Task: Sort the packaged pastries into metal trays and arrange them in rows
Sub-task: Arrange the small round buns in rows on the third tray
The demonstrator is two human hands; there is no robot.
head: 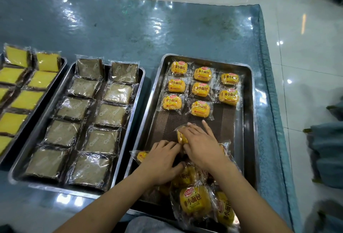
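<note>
A metal tray (247, 121) on the right holds several small yellow bread packs lined up in rows (200, 89) at its far end. A loose pile of the same packs (194, 201) lies at its near end. My right hand (201, 145) lies over one yellow pack (181, 137) in the middle of the tray, fingers stretched forward. My left hand (161, 160) rests on the pile just left of it, fingers curled over packs; another pack (142, 155) pokes out at its left.
A middle tray (37, 140) carries two rows of wrapped brown cake slices (104, 117). A third tray at the far left holds wrapped yellow slices (27, 99). All stand on a blue plastic-covered table (148, 28); tiled floor lies to the right.
</note>
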